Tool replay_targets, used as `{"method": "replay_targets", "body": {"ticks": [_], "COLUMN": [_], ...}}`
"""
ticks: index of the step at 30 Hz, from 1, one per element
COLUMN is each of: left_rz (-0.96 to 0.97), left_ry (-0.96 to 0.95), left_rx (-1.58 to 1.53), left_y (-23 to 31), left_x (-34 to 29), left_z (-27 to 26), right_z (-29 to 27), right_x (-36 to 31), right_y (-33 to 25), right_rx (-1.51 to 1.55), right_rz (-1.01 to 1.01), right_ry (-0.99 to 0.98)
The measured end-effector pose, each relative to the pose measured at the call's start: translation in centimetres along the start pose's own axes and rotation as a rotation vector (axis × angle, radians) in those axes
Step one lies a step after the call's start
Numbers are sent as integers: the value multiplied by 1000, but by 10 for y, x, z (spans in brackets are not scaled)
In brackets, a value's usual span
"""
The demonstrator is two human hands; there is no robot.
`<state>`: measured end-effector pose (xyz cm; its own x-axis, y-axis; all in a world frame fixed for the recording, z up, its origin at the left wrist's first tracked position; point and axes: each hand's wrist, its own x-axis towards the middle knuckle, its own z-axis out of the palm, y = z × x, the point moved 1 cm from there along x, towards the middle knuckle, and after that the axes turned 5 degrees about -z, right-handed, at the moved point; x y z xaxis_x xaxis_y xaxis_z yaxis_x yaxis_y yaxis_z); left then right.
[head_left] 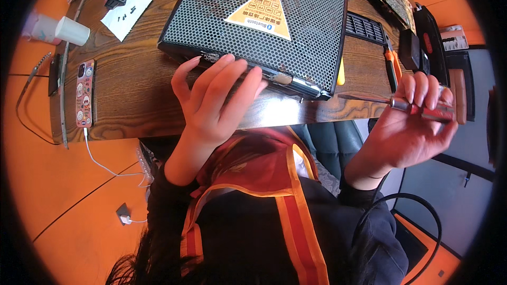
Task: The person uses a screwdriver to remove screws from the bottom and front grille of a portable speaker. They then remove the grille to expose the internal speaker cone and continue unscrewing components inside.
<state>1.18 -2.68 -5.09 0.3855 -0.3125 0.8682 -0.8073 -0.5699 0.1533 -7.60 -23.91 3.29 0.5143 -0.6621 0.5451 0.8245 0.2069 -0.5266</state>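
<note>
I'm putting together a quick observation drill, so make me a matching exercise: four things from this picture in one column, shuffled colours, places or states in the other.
1. Phone
2. Cup
3. Pliers
4. Right hand

A. Orange-and-black handles
B. Holding a slim-tipped tool
C. White cable at its lower end
D. White, by the table's left edge

Pairs: 1-C, 2-D, 3-A, 4-B
</note>
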Motion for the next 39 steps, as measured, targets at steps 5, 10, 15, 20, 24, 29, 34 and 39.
{"method": "replay_targets", "body": {"ticks": [5, 10, 15, 20, 24, 29, 34, 39], "left_rz": [-7, -7, 61, 113, 211, 188, 261, 341], "left_ry": [-94, -277, -317, -337, -384, -694, -723, -656], "left_rx": [18, 6, -70, -61, -55, -89, -129, -37], "left_y": [12, 12, 1, -7, -12, -22, -20, -22], "left_x": [6, 18, 24, 29, 43, 69, 74, 68], "left_z": [-2, 2, -2, 0, -2, -8, -1, 5], "right_z": [-21, -18, -31, -59, -55, -30, -24, -35], "right_x": [-4, -8, -19, 3, 26, 36, 23, 21], "right_y": [13, 26, 30, 6, -32, -43, -42, -50], "right_rx": [109, 143, 167, -326, -827, -1269, -1307, -1322], "right_rz": [30, 59, 120, 140, 233, 354, 409, 400], "right_ry": [90, 71, 123, -202, -540, -1091, -1146, -1202]}}
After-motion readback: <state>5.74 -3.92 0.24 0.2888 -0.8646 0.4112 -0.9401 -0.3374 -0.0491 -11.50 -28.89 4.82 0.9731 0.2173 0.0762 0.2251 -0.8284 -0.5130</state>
